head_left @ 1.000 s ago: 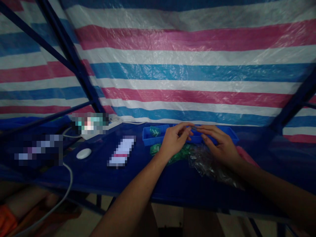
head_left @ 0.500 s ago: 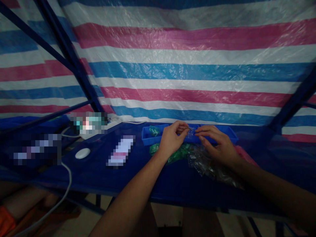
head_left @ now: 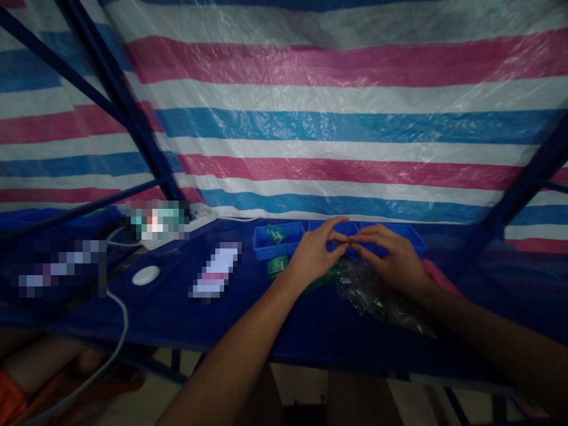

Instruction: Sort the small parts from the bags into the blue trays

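My left hand (head_left: 313,251) is closed in a pinch, its thumb and forefinger meeting the fingertips of my right hand (head_left: 394,257). Between them is a small, thin, dark brassy piece (head_left: 351,243), too small to name. My right hand pinches at the same spot, its other fingers bent. Behind the hands are blue trays (head_left: 270,254), partly hidden by them; the left one holds a green-tinted plastic packet (head_left: 276,234). Under my right hand lies a heap of clear plastic bags (head_left: 361,287). A green packet (head_left: 277,267) rests in front of the left tray.
On the blue table (head_left: 248,328), a phone with a blurred screen (head_left: 217,269) and a white oval object (head_left: 146,275) lie at left. Further back is a white power strip (head_left: 202,222). Something pink (head_left: 441,277) shows beside my right wrist. Another person's limb (head_left: 42,361) is at lower left.
My two hands have come together, and the fingertips of my right hand now meet those of my left. The clear piece seen between them earlier no longer shows.
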A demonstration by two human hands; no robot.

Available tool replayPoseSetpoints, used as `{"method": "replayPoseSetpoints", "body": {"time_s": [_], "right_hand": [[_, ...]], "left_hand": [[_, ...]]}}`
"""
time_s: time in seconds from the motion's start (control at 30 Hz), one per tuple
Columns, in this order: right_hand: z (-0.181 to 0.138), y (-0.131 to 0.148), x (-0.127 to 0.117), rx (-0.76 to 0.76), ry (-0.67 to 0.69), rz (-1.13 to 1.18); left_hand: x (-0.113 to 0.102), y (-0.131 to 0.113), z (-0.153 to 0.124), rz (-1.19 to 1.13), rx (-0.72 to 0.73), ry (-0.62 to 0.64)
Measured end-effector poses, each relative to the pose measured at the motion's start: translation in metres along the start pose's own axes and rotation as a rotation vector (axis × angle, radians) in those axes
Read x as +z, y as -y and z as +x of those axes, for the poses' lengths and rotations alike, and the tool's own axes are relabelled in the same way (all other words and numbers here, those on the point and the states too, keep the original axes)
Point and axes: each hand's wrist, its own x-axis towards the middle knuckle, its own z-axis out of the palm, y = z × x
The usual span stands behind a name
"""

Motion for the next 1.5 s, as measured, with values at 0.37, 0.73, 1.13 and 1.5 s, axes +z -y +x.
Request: {"method": "replayPoseSetpoints", "body": {"time_s": [0.37,0.73,1.13,1.5], "right_hand": [[0.002,0.006,-0.004,-0.001,-0.062,-0.040],[0.000,0.000,0.001,-0.021,-0.021,-0.032],[0.001,0.003,0.002,-0.022,0.136,-0.001],[0.001,0.008,0.000,0.049,0.124,0.071]], "left_hand": [[-0.005,-0.001,0.000,0.182,0.104,-0.119],[-0.002,-0.004,0.005,-0.051,-0.002,-0.120],[-0.001,0.006,0.005,-0.104,-0.050,-0.203],[-0.002,-0.001,0.006,-0.201,-0.044,-0.259]]}}
